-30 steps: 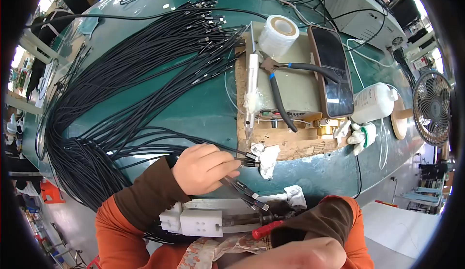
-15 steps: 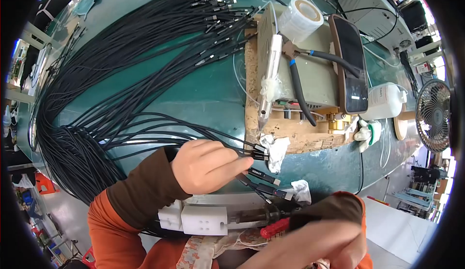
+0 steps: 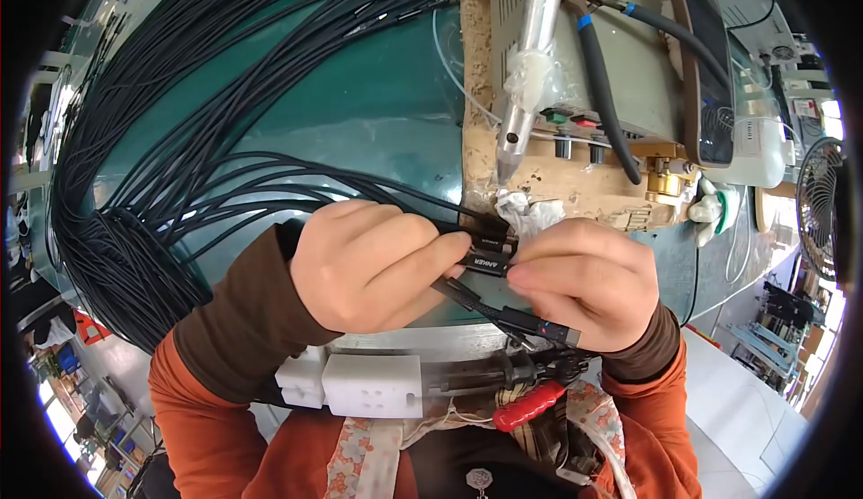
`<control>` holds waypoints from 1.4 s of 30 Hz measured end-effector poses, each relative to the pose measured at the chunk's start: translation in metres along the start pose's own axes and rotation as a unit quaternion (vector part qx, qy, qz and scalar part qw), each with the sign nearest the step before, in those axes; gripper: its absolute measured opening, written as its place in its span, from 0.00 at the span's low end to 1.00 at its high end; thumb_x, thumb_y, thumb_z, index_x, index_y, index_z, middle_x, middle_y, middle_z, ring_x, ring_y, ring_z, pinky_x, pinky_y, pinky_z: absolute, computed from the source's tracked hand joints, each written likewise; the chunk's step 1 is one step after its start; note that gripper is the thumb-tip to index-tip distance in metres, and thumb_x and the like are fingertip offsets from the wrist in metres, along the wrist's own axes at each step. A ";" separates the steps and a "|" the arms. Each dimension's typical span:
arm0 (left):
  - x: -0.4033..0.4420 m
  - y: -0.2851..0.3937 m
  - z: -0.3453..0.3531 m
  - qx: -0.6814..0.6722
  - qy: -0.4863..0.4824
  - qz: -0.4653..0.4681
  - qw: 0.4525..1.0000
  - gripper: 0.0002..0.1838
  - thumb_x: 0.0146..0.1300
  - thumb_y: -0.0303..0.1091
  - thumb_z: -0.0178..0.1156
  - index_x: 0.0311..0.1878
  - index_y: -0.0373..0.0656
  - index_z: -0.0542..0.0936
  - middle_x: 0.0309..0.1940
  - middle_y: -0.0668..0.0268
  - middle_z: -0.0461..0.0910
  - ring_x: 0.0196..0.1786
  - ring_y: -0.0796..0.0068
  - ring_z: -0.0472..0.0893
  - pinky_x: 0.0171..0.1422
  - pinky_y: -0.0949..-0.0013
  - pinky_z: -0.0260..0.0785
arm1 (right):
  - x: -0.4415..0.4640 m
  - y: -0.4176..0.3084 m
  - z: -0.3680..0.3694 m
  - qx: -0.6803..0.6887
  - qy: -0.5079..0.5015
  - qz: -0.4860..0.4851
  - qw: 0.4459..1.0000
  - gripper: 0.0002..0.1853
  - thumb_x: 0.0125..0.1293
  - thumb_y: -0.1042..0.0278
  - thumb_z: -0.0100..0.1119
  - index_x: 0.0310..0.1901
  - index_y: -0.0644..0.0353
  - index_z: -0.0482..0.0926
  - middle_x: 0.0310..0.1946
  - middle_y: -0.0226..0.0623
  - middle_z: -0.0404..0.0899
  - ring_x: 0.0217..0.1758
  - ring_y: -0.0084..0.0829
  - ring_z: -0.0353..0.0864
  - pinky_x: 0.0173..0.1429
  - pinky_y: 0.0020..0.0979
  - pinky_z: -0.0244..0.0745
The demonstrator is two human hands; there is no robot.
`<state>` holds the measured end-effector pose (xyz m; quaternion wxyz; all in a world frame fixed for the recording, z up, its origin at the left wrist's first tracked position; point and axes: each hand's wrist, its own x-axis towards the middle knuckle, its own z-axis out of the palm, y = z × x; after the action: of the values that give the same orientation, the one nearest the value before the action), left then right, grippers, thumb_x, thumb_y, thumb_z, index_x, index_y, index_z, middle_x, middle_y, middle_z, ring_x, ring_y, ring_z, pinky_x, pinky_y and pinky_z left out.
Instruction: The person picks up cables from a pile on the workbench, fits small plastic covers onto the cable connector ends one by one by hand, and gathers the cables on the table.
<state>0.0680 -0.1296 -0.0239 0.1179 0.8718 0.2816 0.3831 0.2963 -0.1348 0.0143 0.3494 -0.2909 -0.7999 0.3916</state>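
Observation:
My left hand (image 3: 373, 265) is closed on black cables near the table's front edge. A black connector marked ANKER (image 3: 488, 262) sticks out to the right of its fingertips. The thumb and fingers of my right hand (image 3: 589, 281) pinch the far end of that connector. Below, another black connector (image 3: 538, 326) slants down to the right, under my right hand. Crumpled white tissue (image 3: 530, 215) lies just above my right fingertips. A large bundle of black cables (image 3: 135, 139) fans across the table at the left.
Pliers (image 3: 598, 76) rest on a grey box (image 3: 620, 40) beside a phone (image 3: 710, 76) and a silver tool (image 3: 526, 76). A white block fixture (image 3: 373, 386) and red handle (image 3: 530, 406) sit in front of me. A glove (image 3: 710, 209) and fan (image 3: 820, 207) are at right.
My right hand has come up from the lower right and taken hold of the connector beside my left hand. The view has moved closer to the hands.

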 end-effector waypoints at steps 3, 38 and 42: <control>0.000 0.000 0.000 0.010 -0.011 0.022 1.000 0.11 0.48 0.26 0.65 0.37 0.38 0.80 0.29 0.69 0.74 0.19 0.78 0.67 0.23 0.77 0.62 | -0.002 -0.001 0.005 -0.007 0.006 0.025 1.000 0.13 0.48 0.86 0.62 0.38 0.66 0.82 0.35 0.37 0.79 0.29 0.31 0.76 0.35 0.26 0.73; -0.001 -0.007 0.012 0.104 0.022 -0.019 0.994 0.12 0.53 0.26 0.64 0.43 0.36 0.80 0.28 0.67 0.70 0.21 0.76 0.67 0.24 0.76 0.63 | 0.008 0.018 0.015 0.329 0.180 0.342 0.862 0.05 0.62 0.83 0.58 0.40 0.69 0.74 0.29 0.44 0.82 0.22 0.29 0.80 0.31 0.21 0.78; -0.001 -0.009 0.014 0.086 0.040 -0.015 0.995 0.12 0.53 0.25 0.65 0.42 0.36 0.80 0.27 0.68 0.70 0.20 0.76 0.66 0.23 0.76 0.62 | 0.007 0.019 0.019 0.326 0.197 0.322 0.867 0.06 0.62 0.84 0.57 0.40 0.69 0.74 0.29 0.44 0.82 0.23 0.29 0.80 0.32 0.22 0.78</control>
<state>0.0741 -0.1229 -0.0378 0.0369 0.8587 0.3305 0.3899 0.2808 -0.1278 -0.0072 0.4296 -0.4731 -0.4029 0.6552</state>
